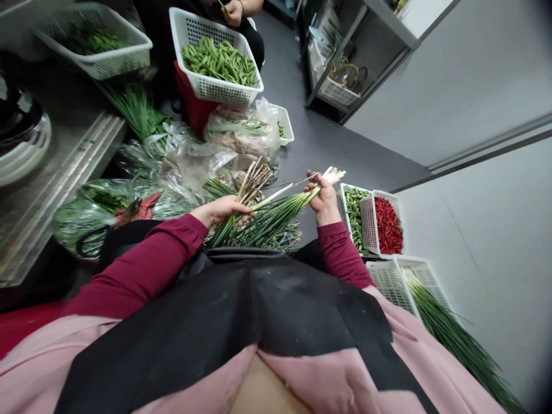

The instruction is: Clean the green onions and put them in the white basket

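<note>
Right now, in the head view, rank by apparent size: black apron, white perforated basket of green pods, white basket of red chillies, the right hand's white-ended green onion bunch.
1. Black apron
2. Basket of green pods
3. Basket of red chillies
Unranked: green onion bunch; its leaves overlap others.

No text, label, brand, number or sign can be read anywhere, from twelve o'clock right round the dial.
</note>
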Demonstrator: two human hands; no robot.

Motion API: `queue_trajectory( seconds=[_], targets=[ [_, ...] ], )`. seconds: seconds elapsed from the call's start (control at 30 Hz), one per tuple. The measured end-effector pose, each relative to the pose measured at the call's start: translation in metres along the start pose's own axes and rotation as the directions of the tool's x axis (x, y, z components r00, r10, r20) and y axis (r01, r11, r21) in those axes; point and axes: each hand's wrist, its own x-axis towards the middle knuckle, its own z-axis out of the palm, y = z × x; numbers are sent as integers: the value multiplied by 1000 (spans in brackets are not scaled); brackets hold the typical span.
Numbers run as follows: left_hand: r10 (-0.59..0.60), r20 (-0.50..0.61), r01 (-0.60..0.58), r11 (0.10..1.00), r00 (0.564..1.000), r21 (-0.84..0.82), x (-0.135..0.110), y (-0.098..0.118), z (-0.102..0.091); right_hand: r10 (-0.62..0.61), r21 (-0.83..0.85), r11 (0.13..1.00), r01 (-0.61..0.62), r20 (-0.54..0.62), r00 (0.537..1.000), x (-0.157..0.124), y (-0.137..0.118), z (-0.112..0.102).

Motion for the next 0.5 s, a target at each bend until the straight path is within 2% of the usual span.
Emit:
queue_trajectory(
  seconds=[0.1,0.17,0.27,0.33,0.4,0.5],
  targets=[
    [21,1,-21,999,1000,27,-1,0,0,39,4,999,-39,21,999,1,-1,0],
    [44,19,-45,997,999,66,-3,1,0,0,-5,1000,0,5,1000,6,-9,-2],
    [56,28,-59,990,998,130,-7,2,-1,-182,-51,983,179,-84,980,17,-28,-10],
    [55,14,-56,988,998,143,-10,3,-2,-284,-172,949,266,-93,954,21,-37,-17],
    [62,-4,-61,990,998,127,-12,4,-3,-279,-386,884,263,15,960,20,-35,-23],
    [77,-27,-73,991,997,116,-14,7,-4,-181,-682,681,267,197,964,11,-10,-25]
  ],
)
